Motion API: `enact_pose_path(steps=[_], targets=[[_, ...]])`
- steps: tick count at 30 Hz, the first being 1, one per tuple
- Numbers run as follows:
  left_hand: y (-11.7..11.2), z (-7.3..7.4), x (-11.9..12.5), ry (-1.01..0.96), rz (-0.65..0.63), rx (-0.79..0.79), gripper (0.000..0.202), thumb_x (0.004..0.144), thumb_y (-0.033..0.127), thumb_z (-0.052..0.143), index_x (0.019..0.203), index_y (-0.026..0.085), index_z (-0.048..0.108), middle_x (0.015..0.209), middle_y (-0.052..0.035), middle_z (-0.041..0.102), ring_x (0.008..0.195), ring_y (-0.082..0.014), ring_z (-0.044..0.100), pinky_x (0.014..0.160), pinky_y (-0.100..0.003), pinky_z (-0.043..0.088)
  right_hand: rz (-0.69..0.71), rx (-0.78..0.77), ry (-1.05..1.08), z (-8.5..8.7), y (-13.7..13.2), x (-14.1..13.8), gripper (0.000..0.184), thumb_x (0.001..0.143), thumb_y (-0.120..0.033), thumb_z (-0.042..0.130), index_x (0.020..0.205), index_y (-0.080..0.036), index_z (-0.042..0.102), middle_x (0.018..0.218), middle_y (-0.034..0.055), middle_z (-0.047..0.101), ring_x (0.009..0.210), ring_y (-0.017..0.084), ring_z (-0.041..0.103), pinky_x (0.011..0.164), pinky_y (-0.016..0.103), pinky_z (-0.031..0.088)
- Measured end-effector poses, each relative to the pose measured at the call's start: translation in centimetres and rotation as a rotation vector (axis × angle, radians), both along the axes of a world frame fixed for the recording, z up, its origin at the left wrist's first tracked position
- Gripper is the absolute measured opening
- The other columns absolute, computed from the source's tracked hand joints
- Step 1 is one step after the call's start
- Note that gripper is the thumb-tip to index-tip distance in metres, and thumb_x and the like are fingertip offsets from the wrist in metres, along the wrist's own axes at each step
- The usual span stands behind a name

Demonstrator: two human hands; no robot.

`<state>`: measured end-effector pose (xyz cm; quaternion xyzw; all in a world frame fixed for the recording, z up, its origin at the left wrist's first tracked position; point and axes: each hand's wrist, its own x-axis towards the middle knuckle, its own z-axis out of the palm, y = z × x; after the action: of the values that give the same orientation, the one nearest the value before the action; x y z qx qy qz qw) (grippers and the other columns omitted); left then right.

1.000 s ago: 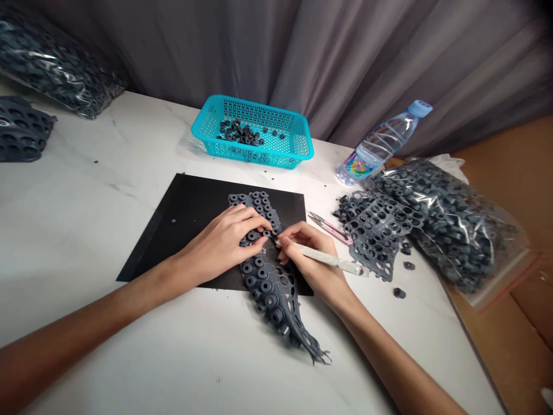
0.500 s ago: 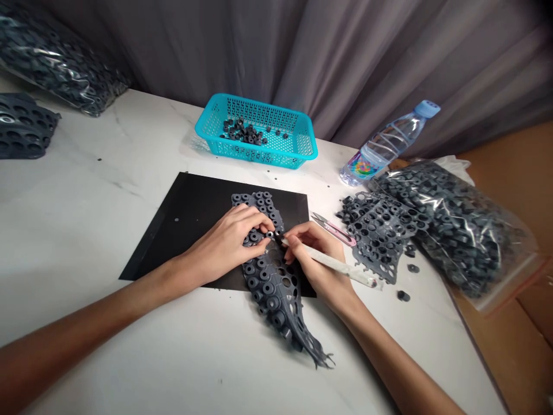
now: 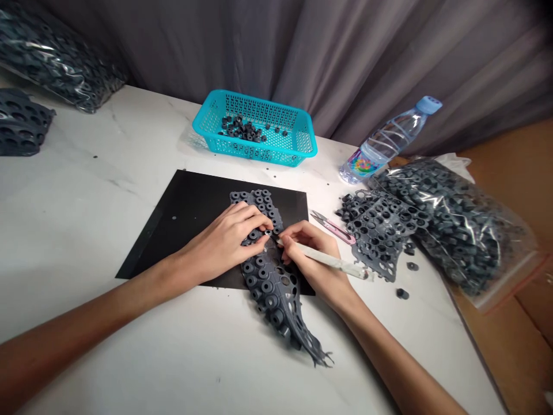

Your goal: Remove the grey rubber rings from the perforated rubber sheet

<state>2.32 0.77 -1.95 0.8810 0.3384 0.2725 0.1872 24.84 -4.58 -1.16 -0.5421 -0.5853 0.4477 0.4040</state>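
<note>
A dark grey rubber sheet (image 3: 268,291) with rows of round, holed bushings and several open holes lies partly on a black mat (image 3: 173,225), its ragged end hanging past the near edge. My left hand (image 3: 227,233) rests on the sheet, thumb and forefinger closed around one small rubber bushing (image 3: 268,233). From the other side, my right hand (image 3: 317,256) grips a slim pen-like tool with a whitish wrapped handle (image 3: 339,263). That tool's tip points at the pinched bushing; the tip is too small to make out.
Behind the mat stands a turquoise basket (image 3: 254,154) with loose bushings. On the right are pink-handled thread snips (image 3: 332,226), a punched-out rubber sheet (image 3: 375,236), a water bottle (image 3: 389,141) and a filled plastic bag (image 3: 470,236). Another bag (image 3: 56,63) lies far left.
The view has shifted slightly. Both hands stay at the same spot on the sheet, and the right hand with its tool has moved a little toward the left fingertips.
</note>
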Motion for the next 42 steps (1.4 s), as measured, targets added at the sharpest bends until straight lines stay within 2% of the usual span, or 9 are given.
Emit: enact_pose_path(steps=[10, 17, 21, 25, 27, 30, 35, 38, 42], targets=[[0.2, 0.2, 0.0, 0.007, -0.009, -0.076, 0.008, 0.108, 0.023, 0.063, 0.114, 0.021, 0.068, 0.115, -0.004, 0.071, 0.116, -0.0243, 0.063, 0.109, -0.042, 0.048, 0.007, 0.006, 0.013, 0.0, 0.1, 0.0, 0.014, 0.1, -0.032, 0.07, 0.093, -0.021, 0.068, 0.074, -0.0007, 0.069, 0.064, 0.016, 0.064, 0.061, 0.027, 0.049], [2.7, 0.6, 0.6, 0.1, -0.076, -0.057, 0.018, 0.115, 0.029, 0.052, 0.12, 0.019, 0.067, 0.123, -0.0077, 0.068, 0.12, -0.026, 0.061, 0.11, -0.043, 0.048, -0.125, 0.272, -0.22, 2.1, 0.3, 1.0, 0.036, 0.114, -0.043, 0.053, 0.089, -0.022, 0.069, 0.082, 0.0032, 0.069, 0.072, 0.019, 0.065, 0.071, 0.033, 0.05], [4.7, 0.7, 1.2, 0.126, -0.135, 0.027, 0.022, 0.115, 0.027, 0.049, 0.124, 0.017, 0.068, 0.127, -0.0095, 0.067, 0.121, -0.0254, 0.063, 0.117, -0.043, 0.046, -0.098, 0.393, -0.404, 2.5, 0.5, 1.9, 0.043, 0.119, -0.044, 0.043, 0.091, -0.023, 0.067, 0.092, 0.0058, 0.068, 0.085, 0.022, 0.065, 0.083, 0.038, 0.049], [5.5, 1.5, 1.1, 0.17, -0.188, 0.046, 0.027, 0.116, 0.033, 0.049, 0.13, 0.017, 0.066, 0.128, -0.0096, 0.067, 0.125, -0.0264, 0.065, 0.119, -0.045, 0.047, -0.03, 0.499, -0.509, 1.8, 0.6, 2.3, 0.045, 0.122, -0.04, 0.031, 0.096, -0.024, 0.064, 0.097, 0.0076, 0.068, 0.096, 0.026, 0.061, 0.092, 0.044, 0.047], [4.7, 2.1, 0.7, 0.157, -0.159, 0.032, 0.032, 0.117, 0.041, 0.05, 0.138, 0.019, 0.061, 0.134, -0.0102, 0.066, 0.131, -0.0272, 0.063, 0.12, -0.046, 0.047, 0.009, 0.55, -0.563, 1.5, 0.6, 2.3, 0.043, 0.122, -0.039, 0.03, 0.1, -0.025, 0.064, 0.102, 0.0096, 0.069, 0.102, 0.029, 0.057, 0.096, 0.047, 0.046], [1.9, 2.7, -0.3, 0.124, -0.084, 0.05, 0.046, 0.114, 0.05, 0.053, 0.149, 0.02, 0.052, 0.146, -0.0138, 0.061, 0.142, -0.0303, 0.056, 0.124, -0.051, 0.045, 0.086, 0.513, -0.598, 1.2, 0.6, 2.3, 0.038, 0.122, -0.039, 0.032, 0.103, -0.024, 0.062, 0.109, 0.0118, 0.068, 0.104, 0.03, 0.054, 0.093, 0.047, 0.047], [-2.6, 1.8, -1.8, 0.213, -0.154, 0.055, 0.043, 0.111, 0.053, 0.058, 0.142, 0.023, 0.059, 0.149, -0.0142, 0.059, 0.14, -0.0341, 0.056, 0.118, -0.053, 0.05, 0.149, 0.426, -0.617, 1.3, 0.6, 2.1, 0.038, 0.121, -0.04, 0.034, 0.096, -0.024, 0.057, 0.102, 0.0097, 0.064, 0.098, 0.029, 0.054, 0.091, 0.046, 0.047], [-3.5, 1.6, -2.3, 0.234, -0.154, 0.021, 0.034, 0.109, 0.05, 0.063, 0.131, 0.024, 0.064, 0.146, -0.013, 0.059, 0.139, -0.0348, 0.056, 0.117, -0.053, 0.051, 0.189, 0.372, -0.615, 1.3, 0.7, 2.0, 0.041, 0.12, -0.042, 0.04, 0.085, -0.025, 0.051, 0.09, 0.0071, 0.062, 0.092, 0.028, 0.054, 0.085, 0.043, 0.045], [-3.6, 2.5, -2.9, 0.258, -0.175, 0.005, 0.032, 0.104, 0.049, 0.069, 0.126, 0.025, 0.065, 0.139, -0.0106, 0.063, 0.133, -0.0345, 0.058, 0.113, -0.052, 0.053, 0.226, 0.292, -0.57, 1.5, 0.7, 2.0, 0.047, 0.121, -0.044, 0.038, 0.081, -0.024, 0.053, 0.081, 0.0052, 0.061, 0.085, 0.026, 0.055, 0.079, 0.041, 0.042]])
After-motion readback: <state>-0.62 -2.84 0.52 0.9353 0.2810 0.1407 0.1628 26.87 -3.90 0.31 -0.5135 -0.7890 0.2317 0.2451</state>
